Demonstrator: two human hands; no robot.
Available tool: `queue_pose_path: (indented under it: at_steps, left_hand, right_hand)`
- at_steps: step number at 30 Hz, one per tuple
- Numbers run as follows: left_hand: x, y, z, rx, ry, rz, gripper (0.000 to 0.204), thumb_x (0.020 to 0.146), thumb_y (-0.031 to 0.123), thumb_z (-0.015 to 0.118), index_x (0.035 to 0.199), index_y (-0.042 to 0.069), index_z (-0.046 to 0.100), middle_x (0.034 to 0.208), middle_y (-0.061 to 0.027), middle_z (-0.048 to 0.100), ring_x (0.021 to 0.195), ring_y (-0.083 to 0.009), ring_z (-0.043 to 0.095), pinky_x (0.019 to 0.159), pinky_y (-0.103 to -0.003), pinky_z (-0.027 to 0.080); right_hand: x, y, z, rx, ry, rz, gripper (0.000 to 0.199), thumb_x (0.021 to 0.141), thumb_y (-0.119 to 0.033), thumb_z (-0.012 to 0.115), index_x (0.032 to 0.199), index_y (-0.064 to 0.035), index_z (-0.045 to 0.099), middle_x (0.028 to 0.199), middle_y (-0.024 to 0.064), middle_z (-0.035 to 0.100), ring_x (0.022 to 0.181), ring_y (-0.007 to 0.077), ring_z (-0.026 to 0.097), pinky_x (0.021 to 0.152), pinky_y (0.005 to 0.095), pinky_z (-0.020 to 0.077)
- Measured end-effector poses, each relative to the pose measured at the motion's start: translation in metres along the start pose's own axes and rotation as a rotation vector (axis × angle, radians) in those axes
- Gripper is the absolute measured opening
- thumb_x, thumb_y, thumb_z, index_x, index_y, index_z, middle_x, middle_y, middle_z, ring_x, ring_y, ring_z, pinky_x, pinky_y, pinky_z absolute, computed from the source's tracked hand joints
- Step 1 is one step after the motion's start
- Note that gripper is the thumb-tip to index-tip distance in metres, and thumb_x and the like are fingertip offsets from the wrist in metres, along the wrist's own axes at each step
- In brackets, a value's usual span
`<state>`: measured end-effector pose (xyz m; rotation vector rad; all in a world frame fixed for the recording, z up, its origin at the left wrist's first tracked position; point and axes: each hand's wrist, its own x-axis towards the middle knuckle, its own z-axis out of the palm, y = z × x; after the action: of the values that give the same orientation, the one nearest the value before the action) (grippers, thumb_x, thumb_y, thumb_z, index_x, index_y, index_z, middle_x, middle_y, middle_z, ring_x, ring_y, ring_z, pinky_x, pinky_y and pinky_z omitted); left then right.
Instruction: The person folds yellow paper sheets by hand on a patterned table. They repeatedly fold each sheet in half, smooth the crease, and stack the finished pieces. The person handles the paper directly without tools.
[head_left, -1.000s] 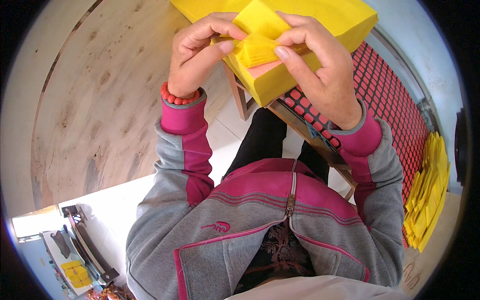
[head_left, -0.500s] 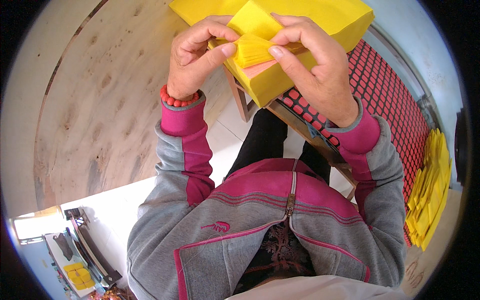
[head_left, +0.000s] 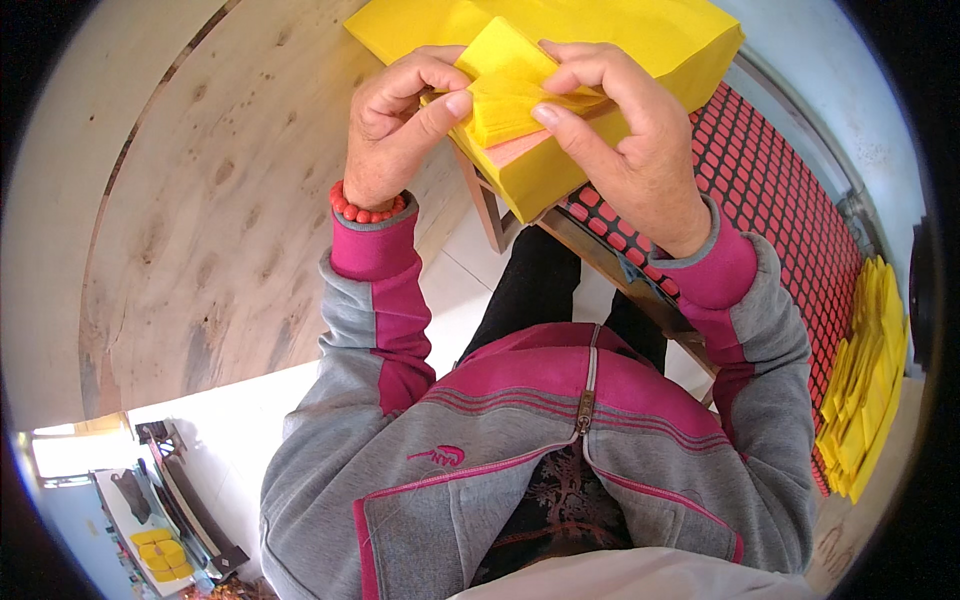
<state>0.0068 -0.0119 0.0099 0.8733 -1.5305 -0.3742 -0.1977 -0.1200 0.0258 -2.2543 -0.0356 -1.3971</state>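
Observation:
Between my two hands is a stack of thin yellow sheets, its layered edges spread toward me and one corner pointing away. My left hand pinches its left side between thumb and bent fingers. At the right side, my right hand grips it with the thumb in front and the index finger above. A pinkish sheet shows just under the stack. Below and beyond lies a large yellow block-shaped bundle or covered box; I cannot tell which. My left wrist wears a red bead bracelet.
A broad wooden board fills the left. On the right is a red-and-black patterned surface, with a pile of folded yellow pieces at its far right end. More yellow pieces lie on a white table at the lower left.
The near edges of the yellow sheets have fanned and slanted toward the right. My right thumb and fingers have shifted slightly along them. The whole view has moved a little.

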Motion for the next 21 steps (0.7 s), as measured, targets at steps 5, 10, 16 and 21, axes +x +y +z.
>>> queue_pose_path:
  at_steps: [5, 10, 16, 21]
  left_hand:
    - [0.0, 0.001, 0.001, -0.002, 0.016, -0.009, 0.007, 0.094, 0.005, 0.061, 0.096, -0.001, 0.065, 0.11, -0.0089, 0.067, 0.096, -0.0137, 0.061, 0.085, -0.027, 0.048]
    - [0.0, 0.001, 0.003, -0.018, 0.054, -0.018, 0.007, 0.095, 0.003, 0.06, 0.097, -0.001, 0.064, 0.11, -0.0078, 0.067, 0.096, -0.012, 0.061, 0.085, -0.026, 0.048]
    - [0.0, -0.003, 0.006, -0.091, 0.125, -0.032, 0.01, 0.097, 0.005, 0.061, 0.105, -0.001, 0.065, 0.107, -0.0066, 0.068, 0.095, -0.0107, 0.063, 0.084, -0.025, 0.051]
    - [0.0, -0.005, 0.009, -0.071, 0.181, -0.048, 0.01, 0.096, 0.004, 0.063, 0.104, -0.001, 0.064, 0.105, -0.0068, 0.069, 0.093, -0.0106, 0.064, 0.082, -0.024, 0.052]
  right_hand:
    - [0.002, -0.002, -0.001, -0.029, 0.056, -0.012, 0.019, 0.079, -0.003, 0.075, 0.093, -0.0002, 0.062, 0.119, 0.0242, 0.063, 0.103, 0.0341, 0.067, 0.089, 0.037, 0.0534]
    - [0.004, -0.003, -0.005, -0.117, 0.019, -0.144, 0.021, 0.078, -0.001, 0.077, 0.093, 0.0003, 0.061, 0.126, 0.0265, 0.06, 0.105, 0.0348, 0.068, 0.09, 0.0374, 0.0542]
    - [0.009, 0.001, -0.008, -0.246, -0.002, -0.313, 0.017, 0.084, -0.006, 0.073, 0.095, 0.0009, 0.062, 0.123, 0.0256, 0.061, 0.104, 0.0334, 0.067, 0.089, 0.0375, 0.054]
    - [0.006, 0.005, -0.002, -0.161, -0.01, -0.234, 0.013, 0.085, -0.006, 0.068, 0.095, -0.0018, 0.062, 0.113, 0.0194, 0.066, 0.102, 0.037, 0.064, 0.089, 0.0396, 0.05]
